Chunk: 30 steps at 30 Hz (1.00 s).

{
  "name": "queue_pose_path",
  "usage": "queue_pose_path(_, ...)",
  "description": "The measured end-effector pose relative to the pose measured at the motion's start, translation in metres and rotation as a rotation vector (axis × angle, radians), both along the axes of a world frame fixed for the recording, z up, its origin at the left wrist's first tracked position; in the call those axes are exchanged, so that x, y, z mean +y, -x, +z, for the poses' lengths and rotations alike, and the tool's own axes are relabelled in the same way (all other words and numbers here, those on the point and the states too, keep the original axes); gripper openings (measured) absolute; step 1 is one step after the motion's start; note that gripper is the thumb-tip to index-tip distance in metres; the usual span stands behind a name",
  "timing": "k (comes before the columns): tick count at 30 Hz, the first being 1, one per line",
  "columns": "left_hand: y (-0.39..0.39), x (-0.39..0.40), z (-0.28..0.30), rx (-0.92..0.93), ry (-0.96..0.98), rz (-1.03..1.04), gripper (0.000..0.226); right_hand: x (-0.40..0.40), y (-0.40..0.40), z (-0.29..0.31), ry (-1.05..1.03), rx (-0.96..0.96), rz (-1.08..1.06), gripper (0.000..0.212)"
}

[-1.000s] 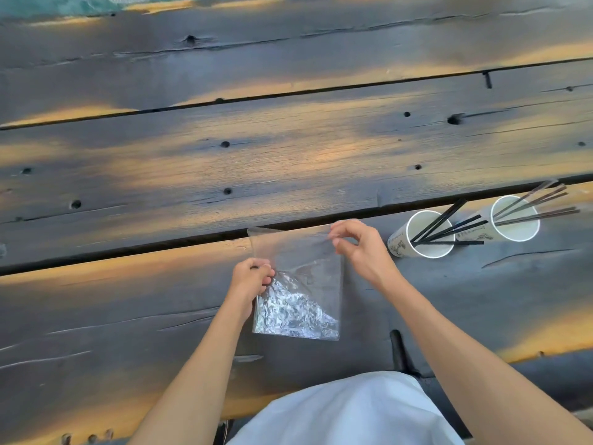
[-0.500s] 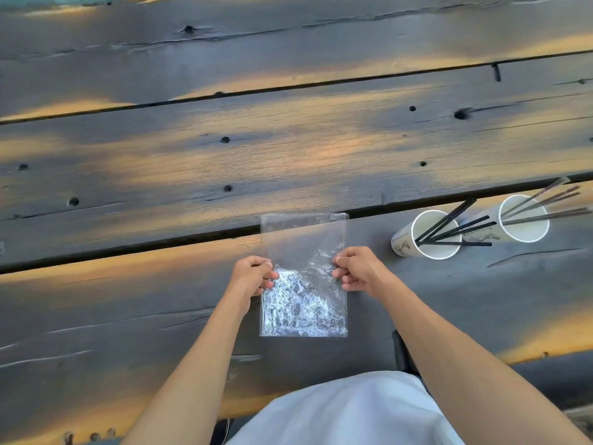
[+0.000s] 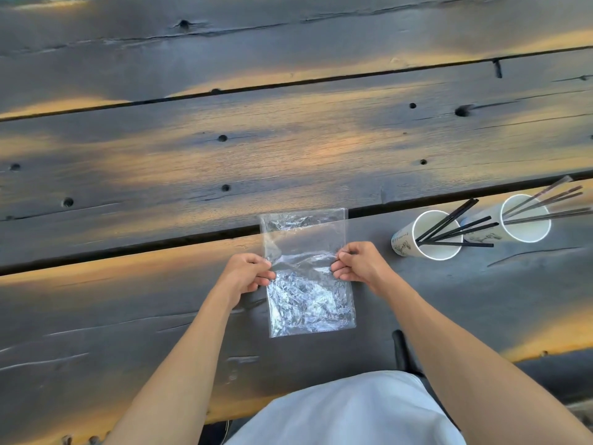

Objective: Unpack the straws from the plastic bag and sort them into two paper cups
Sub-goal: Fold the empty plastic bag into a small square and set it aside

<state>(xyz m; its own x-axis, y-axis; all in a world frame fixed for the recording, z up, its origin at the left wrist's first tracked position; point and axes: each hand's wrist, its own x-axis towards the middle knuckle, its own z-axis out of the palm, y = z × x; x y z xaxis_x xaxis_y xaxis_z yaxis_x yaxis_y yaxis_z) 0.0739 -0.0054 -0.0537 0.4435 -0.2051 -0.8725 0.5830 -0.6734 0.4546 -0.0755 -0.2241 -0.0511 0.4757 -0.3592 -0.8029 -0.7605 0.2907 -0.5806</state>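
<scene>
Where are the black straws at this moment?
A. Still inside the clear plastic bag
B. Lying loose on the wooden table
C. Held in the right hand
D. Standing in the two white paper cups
D. The black straws lean out of the two white paper cups, while the clear plastic bag, pinched at its sides by the left hand and the right hand, shows no straws inside.
</scene>
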Motion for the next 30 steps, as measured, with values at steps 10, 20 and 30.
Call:
queue_pose_path(10, 0.006, 0.008, -0.003, 0.059, 0.047, 0.317, 0.037, 0.003, 0.008, -0.008, -0.036, -0.087, -0.139, 0.031)
queue_pose_path(20, 0.032, 0.009, 0.003, -0.233, 0.062, 0.164, 0.020, 0.000, 0.018, -0.007, 0.042, -0.073, -0.104, 0.021)
queue_pose_path(30, 0.052, 0.002, 0.001, -0.462, -0.029, 0.069, 0.031, 0.012, 0.026, -0.022, 0.348, -0.006, 0.121, 0.031)
